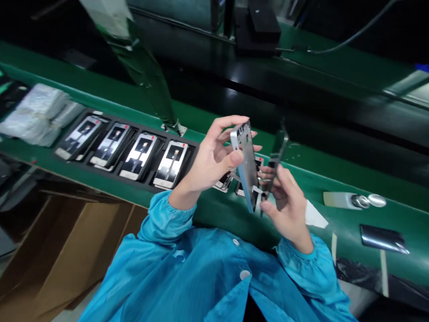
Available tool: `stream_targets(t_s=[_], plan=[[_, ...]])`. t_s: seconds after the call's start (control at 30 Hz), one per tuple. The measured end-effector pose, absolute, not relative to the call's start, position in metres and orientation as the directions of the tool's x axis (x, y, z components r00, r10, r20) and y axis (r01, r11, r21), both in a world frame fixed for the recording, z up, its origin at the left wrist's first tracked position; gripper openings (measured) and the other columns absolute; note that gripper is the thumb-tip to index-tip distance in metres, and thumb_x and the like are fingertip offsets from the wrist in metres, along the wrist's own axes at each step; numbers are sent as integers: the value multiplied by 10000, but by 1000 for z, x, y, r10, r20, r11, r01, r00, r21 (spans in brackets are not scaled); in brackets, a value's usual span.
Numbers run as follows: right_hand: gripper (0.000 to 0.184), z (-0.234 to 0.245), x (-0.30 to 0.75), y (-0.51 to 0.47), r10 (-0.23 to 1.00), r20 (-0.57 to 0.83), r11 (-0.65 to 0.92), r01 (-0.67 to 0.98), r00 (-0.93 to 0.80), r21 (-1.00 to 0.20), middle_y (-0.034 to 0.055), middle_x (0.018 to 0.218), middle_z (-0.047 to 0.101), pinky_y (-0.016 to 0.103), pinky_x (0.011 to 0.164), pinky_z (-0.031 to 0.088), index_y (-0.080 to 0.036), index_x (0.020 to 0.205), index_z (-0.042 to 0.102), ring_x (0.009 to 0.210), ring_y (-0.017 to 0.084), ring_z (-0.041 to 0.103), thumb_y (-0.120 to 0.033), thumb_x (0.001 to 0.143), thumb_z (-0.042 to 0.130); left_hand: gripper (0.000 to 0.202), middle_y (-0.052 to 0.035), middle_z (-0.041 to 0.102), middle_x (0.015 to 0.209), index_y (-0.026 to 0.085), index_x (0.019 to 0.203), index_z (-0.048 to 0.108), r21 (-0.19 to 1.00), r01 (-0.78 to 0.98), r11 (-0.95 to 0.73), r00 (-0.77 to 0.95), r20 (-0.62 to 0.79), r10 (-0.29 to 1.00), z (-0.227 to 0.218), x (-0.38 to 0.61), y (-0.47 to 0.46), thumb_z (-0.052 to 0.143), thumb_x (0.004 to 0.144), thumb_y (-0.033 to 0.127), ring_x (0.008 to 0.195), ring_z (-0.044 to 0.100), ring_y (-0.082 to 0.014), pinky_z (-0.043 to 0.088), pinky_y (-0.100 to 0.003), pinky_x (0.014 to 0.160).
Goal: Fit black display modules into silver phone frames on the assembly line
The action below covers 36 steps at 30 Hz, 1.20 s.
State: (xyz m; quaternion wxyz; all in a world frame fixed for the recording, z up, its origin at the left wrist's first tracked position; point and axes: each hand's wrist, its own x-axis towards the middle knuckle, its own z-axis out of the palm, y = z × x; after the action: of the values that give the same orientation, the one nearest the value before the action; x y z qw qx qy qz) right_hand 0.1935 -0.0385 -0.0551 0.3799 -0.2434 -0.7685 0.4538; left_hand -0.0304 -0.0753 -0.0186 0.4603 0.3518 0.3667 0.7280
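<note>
Green workbench [412, 219], phone frame [248, 163] in left hand [214, 156]

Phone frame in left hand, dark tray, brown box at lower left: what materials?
Phone frame: likely metal, satin silver, from its soft sheen; coated plastic possible.
Tray: probably foam, matte dark grey, showing little gloss.
Box: apparently cardboard, dull brown, with flat panels.

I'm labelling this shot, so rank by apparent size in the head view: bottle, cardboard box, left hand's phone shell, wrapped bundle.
1. Cardboard box
2. Wrapped bundle
3. Phone shell
4. Bottle
The phone shell looks nearer the camera than the bottle, so their true sizes may compare differently.
</note>
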Motion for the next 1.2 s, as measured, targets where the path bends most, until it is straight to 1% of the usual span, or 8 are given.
stream_targets(t_s=[0.13,0.27,0.37,0.47,0.67,0.83,1.07,1.2], plan=[[848,-51,182,-34,706,367,490,43,-606,-871,166,1423,667,549,1045,730,-306,1753,502,1246,339,765,-638,1026,787,733,-110,698,1432,276,1295,753,870,-330,-366,-389,228,892,-19,-29,-68,966,767,738,1400,693,-391,696,-460,1001],[853,-51,185,-31,683,391,509,18,-616,-861,155,1388,676,521,1013,743,-309,1760,489,1211,322,778,-677,1036,752,696,-106,727,1311,286,1333,741,882,-276,-383,-385,264,885,-22,-33,-65,915,835,741,1349,719,-381,688,-472,994],[819,-53,189,-32,670,426,511,-39,-608,-859,133,1375,664,499,1006,742,-345,1763,476,1197,298,780,-636,1051,757,618,-87,752,1237,290,1339,720,839,-246,-485,-357,387,850,-24,-36,-62,883,903,696,1262,769,-338,695,-455,969],[823,-54,186,-32,677,412,525,8,-610,-851,143,1385,665,505,1023,729,-323,1749,503,1189,293,763,-642,1039,772,550,-95,758,1263,286,1320,717,821,-209,-531,-307,460,833,-24,-35,-60,870,939,651,1242,776,-302,703,-395,932],[889,-54,183,-26,653,419,541,1,-631,-841,156,1382,676,544,1069,704,-298,1742,521,1212,315,748,-683,993,806,646,-109,768,1252,291,1292,739,853,-204,-480,-321,405,856,-25,-39,-66,937,838,705,1200,796,-329,719,-419,893],[846,-54,191,-25,621,405,482,-81,-671,-872,134,1379,668,500,1014,735,-330,1757,490,1175,290,788,-678,1032,755,623,-88,769,1309,375,1363,691,869,-187,-458,-353,375,857,-25,-44,-70,884,885,725,1248,787,-363,724,-524,961],[856,-51,187,-27,623,413,519,-44,-664,-853,147,1390,672,554,1092,699,-334,1760,486,1249,316,753,-694,1029,748,491,-50,766,1260,352,1355,759,787,-207,-581,-363,490,793,-22,-36,-69,879,955,610,1287,780,-319,717,-464,1019],[859,-45,183,-27,635,419,566,21,-649,-824,167,1395,676,556,1058,712,-289,1719,555,1246,334,741,-694,998,789,576,-81,719,1326,314,1358,770,808,-192,-557,-351,473,808,-22,-33,-72,940,890,604,1265,769,-329,723,-432,964]])
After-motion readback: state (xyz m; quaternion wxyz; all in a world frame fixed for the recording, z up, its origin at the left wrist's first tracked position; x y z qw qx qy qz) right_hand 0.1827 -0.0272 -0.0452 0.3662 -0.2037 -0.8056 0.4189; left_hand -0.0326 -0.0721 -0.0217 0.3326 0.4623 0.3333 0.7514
